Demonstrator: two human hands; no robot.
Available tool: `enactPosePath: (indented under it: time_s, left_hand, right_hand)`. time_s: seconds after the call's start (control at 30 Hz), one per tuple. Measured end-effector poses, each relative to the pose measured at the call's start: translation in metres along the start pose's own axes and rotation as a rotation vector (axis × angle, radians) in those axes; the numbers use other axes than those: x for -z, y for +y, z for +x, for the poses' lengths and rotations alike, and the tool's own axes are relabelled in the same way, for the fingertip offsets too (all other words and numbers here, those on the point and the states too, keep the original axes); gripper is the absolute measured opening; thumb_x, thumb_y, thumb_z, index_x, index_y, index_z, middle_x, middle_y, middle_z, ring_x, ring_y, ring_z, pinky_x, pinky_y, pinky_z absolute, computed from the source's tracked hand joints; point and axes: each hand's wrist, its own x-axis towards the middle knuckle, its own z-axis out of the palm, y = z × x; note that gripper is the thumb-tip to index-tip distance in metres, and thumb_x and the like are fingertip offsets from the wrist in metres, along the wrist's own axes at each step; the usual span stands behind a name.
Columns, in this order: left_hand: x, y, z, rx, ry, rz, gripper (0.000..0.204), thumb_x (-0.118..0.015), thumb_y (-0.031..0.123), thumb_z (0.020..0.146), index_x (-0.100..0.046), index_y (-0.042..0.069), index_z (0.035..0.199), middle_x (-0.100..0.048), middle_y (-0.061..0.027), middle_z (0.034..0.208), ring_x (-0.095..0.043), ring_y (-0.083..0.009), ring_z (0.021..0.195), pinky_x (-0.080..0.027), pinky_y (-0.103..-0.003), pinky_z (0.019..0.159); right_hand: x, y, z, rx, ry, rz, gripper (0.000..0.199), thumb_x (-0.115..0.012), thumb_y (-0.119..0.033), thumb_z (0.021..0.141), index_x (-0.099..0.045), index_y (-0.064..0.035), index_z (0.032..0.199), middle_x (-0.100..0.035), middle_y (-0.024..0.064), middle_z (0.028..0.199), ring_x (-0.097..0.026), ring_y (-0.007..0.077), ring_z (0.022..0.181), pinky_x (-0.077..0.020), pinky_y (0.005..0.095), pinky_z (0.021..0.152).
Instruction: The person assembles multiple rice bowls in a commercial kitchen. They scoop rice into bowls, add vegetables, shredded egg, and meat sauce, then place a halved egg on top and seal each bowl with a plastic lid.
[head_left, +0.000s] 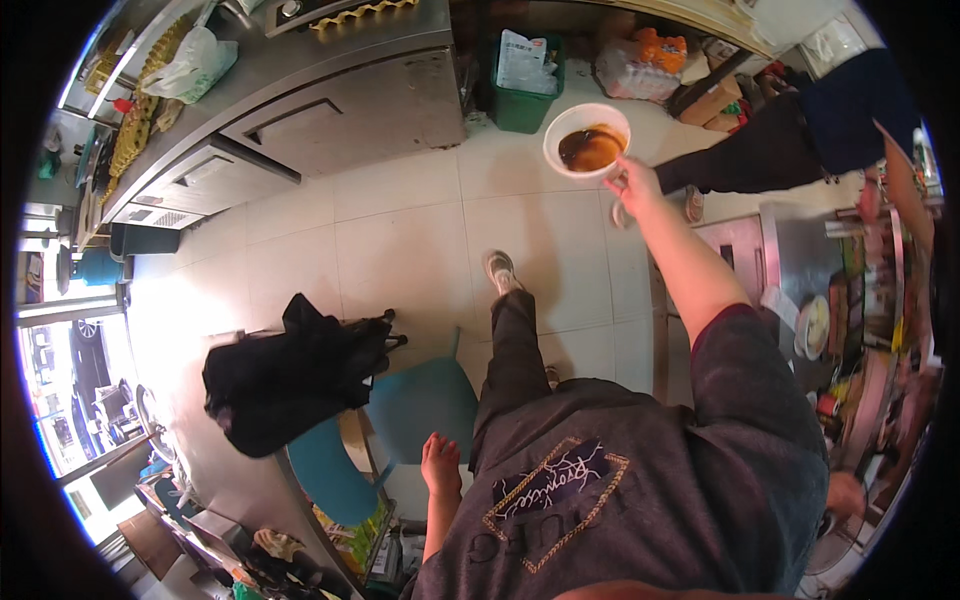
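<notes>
Held out in front, my right hand [636, 186] grips the rim of a white round bowl [553, 150]. Dark brown, glossy liquid [592, 150] lies in its bottom. The thumb and fingers close on the bowl's near right edge, with part of them hidden by the wall. Low at my left side hangs my left hand [441, 463], its fingers loosely bent and nothing in them. Nearest to it is a blue-green chair [420, 405].
A steel counter [350, 110] runs along the far left. A green bin [522, 108] and wrapped packages [640, 75] stand far ahead. Another person [800, 130] in dark clothes is at the right. Black cloth [300, 375] lies left of the chair. Crowded shelves [880, 270] line the right.
</notes>
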Motion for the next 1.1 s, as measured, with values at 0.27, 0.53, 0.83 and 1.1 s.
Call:
enactPosePath:
  time_s: [0.27, 0.53, 0.83, 1.1]
  left_hand:
    - [-0.110, 0.083, 0.098, 0.051, 0.148, 0.361, 0.037, -0.058, 0.031, 0.094, -0.050, 0.013, 0.126, -0.055, -0.0055, 0.110, -0.057, -0.0229, 0.099, -0.045, -0.037, 0.083]
    - [-0.229, 0.170, 0.099, 0.069, 0.263, 0.254, 0.031, -0.059, 0.026, 0.093, -0.054, 0.012, 0.121, -0.056, -0.0029, 0.106, -0.061, -0.0186, 0.090, -0.048, -0.032, 0.075]
    - [-0.299, 0.203, 0.109, 0.098, 0.345, 0.279, 0.030, -0.060, 0.024, 0.093, -0.055, 0.012, 0.120, -0.059, -0.0004, 0.100, -0.060, -0.0154, 0.087, -0.046, -0.028, 0.070]
    - [-0.340, 0.249, 0.130, 0.065, 0.293, 0.425, 0.028, -0.060, 0.021, 0.093, -0.056, 0.009, 0.118, -0.061, 0.0001, 0.094, -0.059, -0.0116, 0.079, -0.044, -0.025, 0.062]
  right_hand:
    - [-0.094, -0.019, 0.268, 0.366, 0.285, -0.695, 0.024, -0.072, -0.028, 0.082, -0.060, -0.0075, 0.085, -0.057, 0.0141, 0.109, -0.054, 0.0298, 0.104, -0.0482, 0.0411, 0.090]
    - [-0.162, -0.011, 0.383, 0.776, 0.424, -1.205, 0.019, -0.072, -0.024, 0.078, -0.062, -0.0082, 0.083, -0.033, 0.0242, 0.147, -0.033, 0.0423, 0.133, -0.0384, 0.0433, 0.104]
    - [-0.199, -0.040, 0.398, 0.820, 0.269, -1.533, 0.016, -0.067, -0.015, 0.081, -0.063, -0.0110, 0.096, -0.023, 0.0216, 0.152, -0.025, 0.0427, 0.136, -0.0364, 0.0455, 0.105]
    - [-0.162, 0.002, 0.412, 0.437, 0.061, -1.840, 0.026, -0.064, -0.014, 0.083, -0.062, -0.0156, 0.109, -0.021, 0.0176, 0.154, -0.031, 0.0423, 0.134, -0.0450, 0.0462, 0.098]
